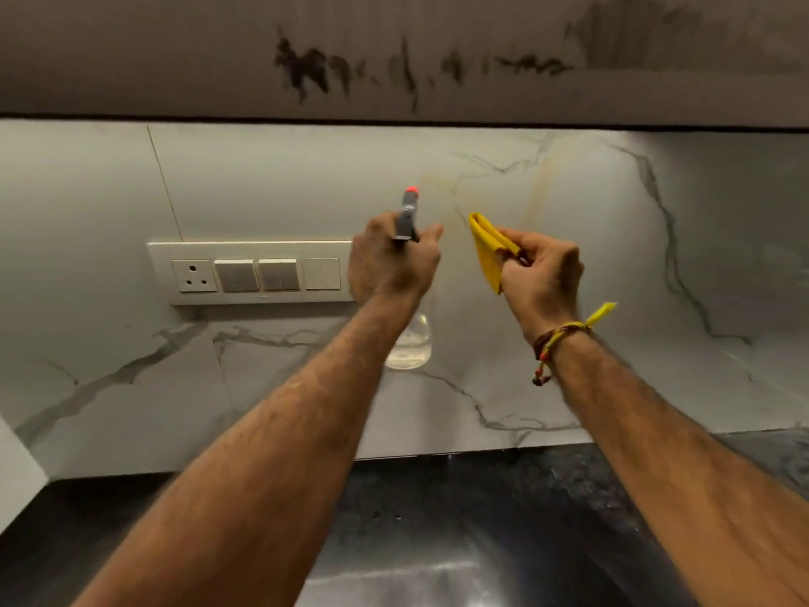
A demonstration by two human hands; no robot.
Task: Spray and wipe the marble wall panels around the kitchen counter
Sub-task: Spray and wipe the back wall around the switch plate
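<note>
The left hand (pixel 392 260) grips the spray bottle (pixel 408 300), its nozzle aimed at the marble wall panel (pixel 503 177) above the table (pixel 437 519). The right hand (pixel 540 273) pinches a folded yellow cloth (pixel 488 247) near the wall. The switchboard (pixel 249 273) sits just beside the bottle, so mist could drift into the socket. The nozzle's exact angle is blurred, possibly off-target.

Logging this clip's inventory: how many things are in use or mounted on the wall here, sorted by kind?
Spray bottles: 1, the spray bottle gripped by the left hand
Cloths: 1, the yellow cloth pinched in the right hand
Switch panels: 1, the switch panel on the marble wall
Wrist threads: 1, the wrist thread
Total: 4
</note>
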